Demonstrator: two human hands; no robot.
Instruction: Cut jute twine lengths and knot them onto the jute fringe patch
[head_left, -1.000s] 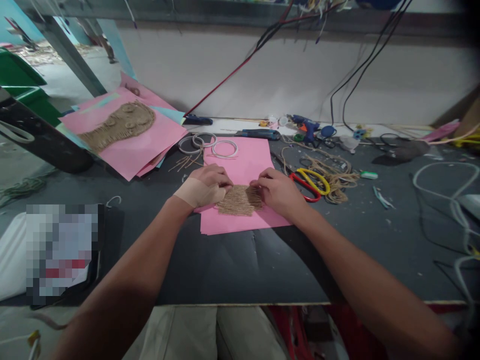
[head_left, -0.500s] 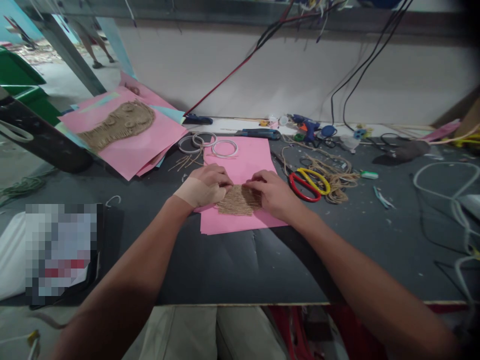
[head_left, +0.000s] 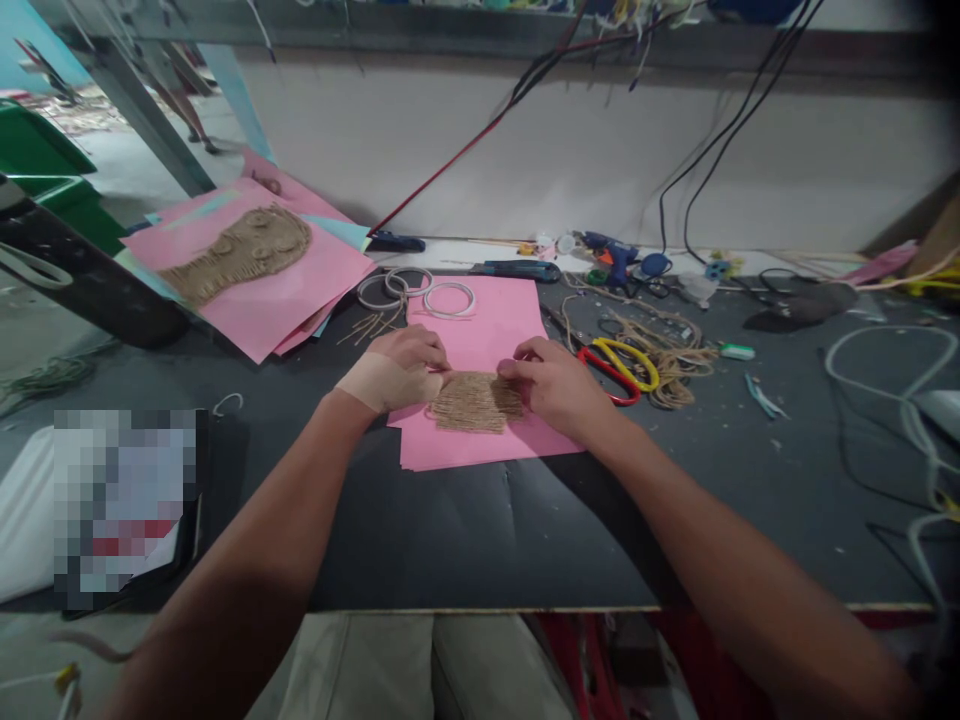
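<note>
A patch of brown twine (head_left: 478, 402), its strands laid side by side, rests on a sheet of pink paper (head_left: 502, 300). At the patch's upper left corner is my left hand (head_left: 401, 368), closed, with tan tape wrapped around palm and wrist. My right hand (head_left: 559, 388) pinches at the upper right corner, thumb and forefinger together on the twine's top edge. The strand between my fingers is too thin to see clearly. Just right of my right hand lie scissors (head_left: 615, 368) with one red and one yellow handle loop, beside a tangle of loose twine (head_left: 679, 365).
Silvery rings (head_left: 450, 297) and short twine pieces lie behind my left hand. A blue cutter (head_left: 519, 269) and a blue glue gun (head_left: 616, 258) are at the back. Pink sheets bearing a twine shape (head_left: 255, 245) are stacked left. A white cable (head_left: 911, 390) loops at right.
My left hand has shifted slightly left, away from the middle of the twine's top edge. My right hand has moved a little to the right. The person's legs in the background have moved.
</note>
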